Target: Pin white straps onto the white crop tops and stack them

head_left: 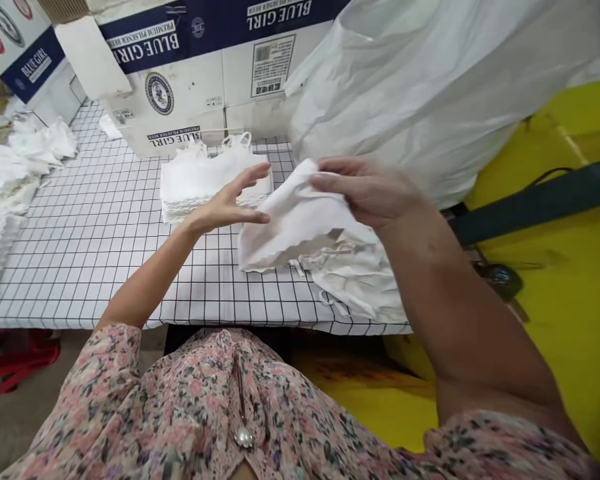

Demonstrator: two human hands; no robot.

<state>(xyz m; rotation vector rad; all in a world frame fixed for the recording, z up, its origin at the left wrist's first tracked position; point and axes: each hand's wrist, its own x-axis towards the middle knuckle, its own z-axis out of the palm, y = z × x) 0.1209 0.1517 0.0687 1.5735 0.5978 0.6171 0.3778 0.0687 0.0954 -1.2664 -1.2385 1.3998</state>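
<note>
My right hand point(367, 190) is closed on the top edge of a white scalloped garment point(295, 223), which it holds up over a loose heap of similar white garments point(357, 277) on the checked table point(105, 227). My left hand point(233, 203) hovers just left of that garment with fingers stretched out and apart, its fingertips close to the cloth. Behind the left hand lies a neat stack of folded white garments point(195, 180).
Cardboard boxes printed "Blue Girl" point(200, 73) stand along the back of the table. A big white plastic bag point(430, 87) rises at the right. More white garments point(10, 180) lie piled at the left edge. Yellow surface point(570, 267) at right.
</note>
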